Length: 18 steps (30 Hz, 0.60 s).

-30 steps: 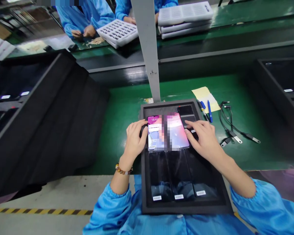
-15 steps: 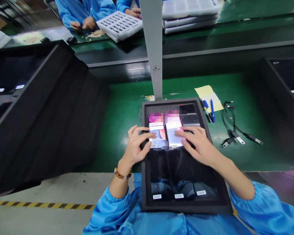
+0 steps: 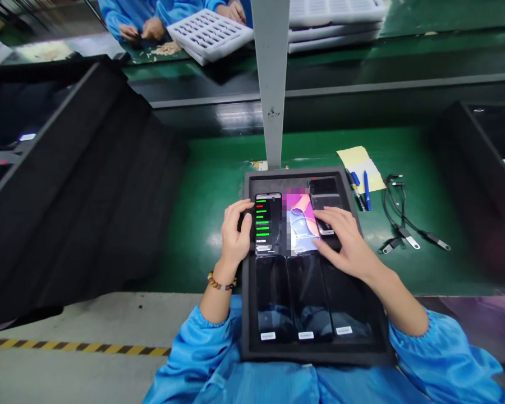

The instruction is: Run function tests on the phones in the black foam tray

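Note:
A black foam tray [image 3: 315,354] lies in front of me with several phones in it. My left hand [image 3: 236,234] is beside its left rim, fingers extended and thumb apart, fingertips at the edge of a phone [image 3: 268,227] showing green and red text lines on black. My right hand [image 3: 345,241] is spread over the right side of a lit phone [image 3: 302,224] with a pink and blue wallpaper. Under and above those fingers lies a dark phone [image 3: 326,203]. Three phones with dark screens, one of them the lower left phone [image 3: 272,297], fill the near row, each with a white label.
Right of the tray lie a yellow paper [image 3: 359,160], a blue pen [image 3: 367,191], a black marker [image 3: 357,193] and short black cables [image 3: 398,213]. Stacked black trays [image 3: 122,179] stand left. A grey post [image 3: 273,84] rises behind. Across, co-workers sit near white trays [image 3: 212,33].
The left phone has gone from a bright screen to text on black. The right lit phone now shows its wallpaper. My left hand has drawn back from the screen to the phone's edge.

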### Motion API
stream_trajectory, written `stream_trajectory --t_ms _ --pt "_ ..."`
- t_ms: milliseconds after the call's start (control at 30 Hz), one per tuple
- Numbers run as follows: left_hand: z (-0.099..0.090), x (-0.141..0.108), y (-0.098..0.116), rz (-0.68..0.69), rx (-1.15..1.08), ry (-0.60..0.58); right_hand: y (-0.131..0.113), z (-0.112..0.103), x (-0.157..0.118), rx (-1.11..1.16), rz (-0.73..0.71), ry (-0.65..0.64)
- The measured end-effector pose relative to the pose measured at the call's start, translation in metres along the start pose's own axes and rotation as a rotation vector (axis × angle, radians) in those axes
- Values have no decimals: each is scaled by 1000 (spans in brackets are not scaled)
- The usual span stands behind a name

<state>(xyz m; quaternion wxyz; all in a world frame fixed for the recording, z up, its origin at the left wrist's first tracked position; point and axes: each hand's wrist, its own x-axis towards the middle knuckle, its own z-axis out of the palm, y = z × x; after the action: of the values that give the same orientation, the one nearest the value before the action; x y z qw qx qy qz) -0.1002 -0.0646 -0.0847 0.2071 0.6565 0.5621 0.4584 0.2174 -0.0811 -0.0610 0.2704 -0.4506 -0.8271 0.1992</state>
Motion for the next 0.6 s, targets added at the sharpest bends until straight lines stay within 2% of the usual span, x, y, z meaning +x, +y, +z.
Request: stream_trajectory --t_ms 167,400,500,600 --pt "-2 -4 -1 11 2 1 -8 1 -3 -186 -191 -87" --pt "-3 -5 0 14 21 -4 -34 -11 15 -540 -544 -220" --pt "-3 -5 0 31 27 -7 -41 -13 18 -614 -578 -226" --pt "-3 -5 0 39 37 1 -38 -9 14 -575 -529 -203"
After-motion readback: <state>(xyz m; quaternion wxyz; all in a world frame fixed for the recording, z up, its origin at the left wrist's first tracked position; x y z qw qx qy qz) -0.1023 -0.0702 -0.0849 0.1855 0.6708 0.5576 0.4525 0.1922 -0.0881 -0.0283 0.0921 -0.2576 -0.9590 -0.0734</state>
